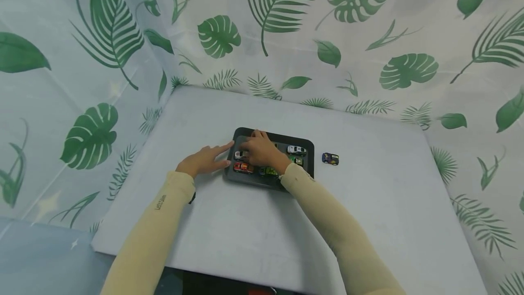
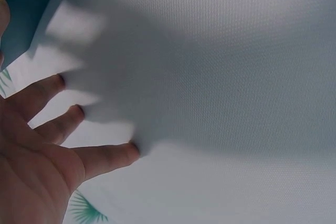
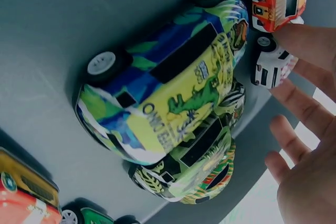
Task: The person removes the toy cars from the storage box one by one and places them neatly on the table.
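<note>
A dark grey tray (image 1: 254, 182) holds several small toy cars. My right hand (image 1: 264, 149) reaches into its left half and, in the right wrist view, pinches a white toy car (image 3: 269, 69) between thumb and fingers. Just beside that car stands a red-orange toy car (image 3: 278, 1). A blue, green and yellow toy car (image 3: 173, 77) fills the middle of the right wrist view, with green patterned cars (image 3: 194, 150) close by. My left hand (image 1: 204, 160) has its fingers spread, index finger and thumb at the tray's left edge; other fingertips (image 2: 107, 158) point down to the white tabletop.
Outside the tray, to its right, a dark blue toy car (image 1: 330, 158) stands on the white table (image 1: 245, 231). A white police-style car (image 1: 296, 150) and a green car (image 1: 296, 161) sit in the tray's right half. Leaf-patterned curtains (image 1: 286, 35) enclose the table.
</note>
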Demonstrator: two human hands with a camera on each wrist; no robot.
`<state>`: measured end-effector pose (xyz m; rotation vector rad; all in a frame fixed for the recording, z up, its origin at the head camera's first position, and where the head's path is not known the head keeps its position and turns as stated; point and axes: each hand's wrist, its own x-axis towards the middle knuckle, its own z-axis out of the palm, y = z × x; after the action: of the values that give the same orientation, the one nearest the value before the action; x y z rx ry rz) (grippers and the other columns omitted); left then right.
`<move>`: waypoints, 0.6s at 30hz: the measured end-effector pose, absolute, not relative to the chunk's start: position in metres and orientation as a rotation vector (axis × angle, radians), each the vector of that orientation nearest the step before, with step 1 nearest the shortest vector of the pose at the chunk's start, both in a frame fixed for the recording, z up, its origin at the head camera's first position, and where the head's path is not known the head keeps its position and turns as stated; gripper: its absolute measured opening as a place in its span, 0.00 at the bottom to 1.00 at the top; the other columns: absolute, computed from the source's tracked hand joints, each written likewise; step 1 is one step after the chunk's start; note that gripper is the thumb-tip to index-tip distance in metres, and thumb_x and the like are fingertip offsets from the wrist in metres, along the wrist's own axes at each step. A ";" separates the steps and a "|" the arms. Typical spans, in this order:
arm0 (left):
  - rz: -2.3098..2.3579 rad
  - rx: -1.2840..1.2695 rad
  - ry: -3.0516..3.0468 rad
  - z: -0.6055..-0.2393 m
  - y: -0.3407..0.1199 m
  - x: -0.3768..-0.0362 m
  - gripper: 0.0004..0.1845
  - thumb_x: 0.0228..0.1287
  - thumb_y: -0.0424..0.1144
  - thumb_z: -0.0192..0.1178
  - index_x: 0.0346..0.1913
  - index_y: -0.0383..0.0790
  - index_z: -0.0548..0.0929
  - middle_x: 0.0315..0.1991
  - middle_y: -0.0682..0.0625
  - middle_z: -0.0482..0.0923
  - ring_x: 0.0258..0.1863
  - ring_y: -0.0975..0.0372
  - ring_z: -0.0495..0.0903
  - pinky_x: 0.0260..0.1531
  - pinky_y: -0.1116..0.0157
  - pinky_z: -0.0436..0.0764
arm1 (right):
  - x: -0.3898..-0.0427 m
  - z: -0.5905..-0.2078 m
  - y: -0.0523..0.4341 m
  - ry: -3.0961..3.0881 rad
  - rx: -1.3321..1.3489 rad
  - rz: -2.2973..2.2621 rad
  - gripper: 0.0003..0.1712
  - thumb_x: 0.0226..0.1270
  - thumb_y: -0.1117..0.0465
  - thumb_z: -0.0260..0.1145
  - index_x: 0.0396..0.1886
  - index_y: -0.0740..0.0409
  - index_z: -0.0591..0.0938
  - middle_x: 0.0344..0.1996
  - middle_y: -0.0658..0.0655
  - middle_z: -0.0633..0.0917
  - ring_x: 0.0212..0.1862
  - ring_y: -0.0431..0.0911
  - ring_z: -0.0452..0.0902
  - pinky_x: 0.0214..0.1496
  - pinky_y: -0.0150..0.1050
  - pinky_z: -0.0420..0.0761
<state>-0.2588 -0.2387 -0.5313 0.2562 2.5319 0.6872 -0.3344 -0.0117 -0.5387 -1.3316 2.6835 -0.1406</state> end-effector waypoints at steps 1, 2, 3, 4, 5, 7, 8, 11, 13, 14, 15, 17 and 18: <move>0.686 0.260 2.532 -0.531 -0.239 -0.259 0.39 0.85 0.59 0.52 0.89 0.59 0.50 0.84 0.33 0.52 0.83 0.34 0.48 0.77 0.32 0.53 | -0.334 -0.539 -0.012 2.685 -1.332 -0.137 0.21 0.73 0.53 0.77 0.63 0.48 0.89 0.58 0.55 0.88 0.62 0.58 0.73 0.74 0.61 0.65; 0.688 0.259 2.529 -0.532 -0.239 -0.259 0.39 0.85 0.59 0.53 0.89 0.60 0.50 0.84 0.33 0.52 0.83 0.34 0.48 0.77 0.32 0.53 | -0.334 -0.539 -0.012 2.687 -1.335 -0.132 0.21 0.72 0.53 0.77 0.62 0.48 0.90 0.57 0.55 0.88 0.62 0.58 0.73 0.74 0.61 0.65; 0.690 0.254 2.527 -0.531 -0.239 -0.259 0.39 0.84 0.59 0.53 0.89 0.60 0.50 0.84 0.34 0.52 0.83 0.35 0.48 0.77 0.32 0.53 | -0.334 -0.538 -0.013 2.688 -1.342 -0.131 0.20 0.72 0.53 0.77 0.62 0.48 0.90 0.57 0.55 0.88 0.61 0.57 0.73 0.74 0.61 0.65; 0.692 0.252 2.526 -0.531 -0.239 -0.259 0.39 0.84 0.59 0.53 0.89 0.60 0.50 0.84 0.34 0.52 0.83 0.35 0.48 0.77 0.32 0.53 | -0.334 -0.538 -0.013 2.690 -1.346 -0.132 0.20 0.72 0.53 0.77 0.62 0.48 0.90 0.56 0.55 0.89 0.60 0.57 0.73 0.74 0.61 0.65; 0.694 0.252 2.528 -0.530 -0.238 -0.259 0.39 0.84 0.59 0.54 0.89 0.60 0.50 0.84 0.34 0.53 0.83 0.34 0.48 0.77 0.32 0.54 | -0.333 -0.538 -0.013 2.693 -1.354 -0.130 0.20 0.72 0.54 0.77 0.61 0.48 0.90 0.56 0.55 0.89 0.60 0.57 0.74 0.74 0.61 0.65; 0.693 0.248 2.533 -0.528 -0.238 -0.258 0.39 0.84 0.58 0.54 0.89 0.59 0.51 0.84 0.33 0.53 0.83 0.35 0.49 0.76 0.32 0.54 | -0.333 -0.538 -0.013 2.698 -1.366 -0.134 0.20 0.72 0.54 0.77 0.61 0.49 0.90 0.55 0.55 0.89 0.59 0.56 0.74 0.74 0.61 0.66; 0.697 0.242 2.533 -0.527 -0.237 -0.257 0.39 0.84 0.58 0.54 0.89 0.60 0.51 0.84 0.34 0.53 0.83 0.35 0.49 0.77 0.32 0.54 | -0.333 -0.538 -0.013 2.699 -1.368 -0.136 0.20 0.71 0.55 0.77 0.60 0.49 0.90 0.55 0.55 0.89 0.59 0.56 0.74 0.73 0.61 0.66; 0.695 0.243 2.536 -0.526 -0.236 -0.257 0.39 0.84 0.57 0.54 0.89 0.59 0.51 0.84 0.33 0.53 0.83 0.35 0.49 0.77 0.32 0.54 | -0.334 -0.538 -0.013 2.698 -1.357 -0.137 0.20 0.70 0.55 0.78 0.61 0.50 0.90 0.56 0.55 0.89 0.59 0.56 0.74 0.74 0.61 0.66; 0.697 0.242 2.533 -0.527 -0.236 -0.257 0.39 0.84 0.58 0.54 0.89 0.60 0.50 0.84 0.33 0.53 0.83 0.35 0.48 0.77 0.32 0.54 | -0.335 -0.537 -0.012 2.692 -1.337 -0.139 0.21 0.70 0.56 0.78 0.61 0.50 0.90 0.57 0.55 0.89 0.60 0.56 0.74 0.74 0.61 0.66; 0.695 0.247 2.533 -0.528 -0.236 -0.257 0.39 0.84 0.58 0.54 0.89 0.60 0.51 0.84 0.33 0.53 0.83 0.34 0.48 0.76 0.32 0.54 | -0.335 -0.537 -0.012 2.688 -1.328 -0.137 0.21 0.71 0.56 0.77 0.62 0.50 0.90 0.58 0.54 0.88 0.61 0.56 0.74 0.74 0.61 0.66; 0.697 0.246 2.531 -0.528 -0.237 -0.257 0.39 0.84 0.58 0.54 0.89 0.60 0.51 0.84 0.33 0.53 0.83 0.34 0.48 0.76 0.32 0.54 | -0.336 -0.537 -0.012 2.686 -1.322 -0.134 0.21 0.71 0.56 0.77 0.62 0.49 0.89 0.59 0.54 0.88 0.61 0.56 0.73 0.74 0.61 0.67; 0.698 0.245 2.530 -0.529 -0.237 -0.258 0.39 0.84 0.59 0.54 0.89 0.60 0.51 0.84 0.33 0.53 0.82 0.34 0.48 0.76 0.32 0.54 | -0.337 -0.537 -0.011 2.683 -1.314 -0.134 0.21 0.72 0.56 0.76 0.63 0.49 0.89 0.59 0.55 0.88 0.62 0.57 0.73 0.73 0.61 0.67; 0.698 0.243 2.530 -0.530 -0.238 -0.258 0.39 0.84 0.59 0.54 0.89 0.60 0.51 0.84 0.33 0.53 0.83 0.34 0.48 0.76 0.32 0.54 | -0.337 -0.536 -0.010 2.682 -1.311 -0.135 0.22 0.72 0.56 0.76 0.63 0.49 0.89 0.59 0.55 0.88 0.62 0.57 0.73 0.72 0.61 0.68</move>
<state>-0.2580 -0.2377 -0.5301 0.2428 2.5304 0.6981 -0.3374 -0.0104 -0.5359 -1.3111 2.6823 -0.1346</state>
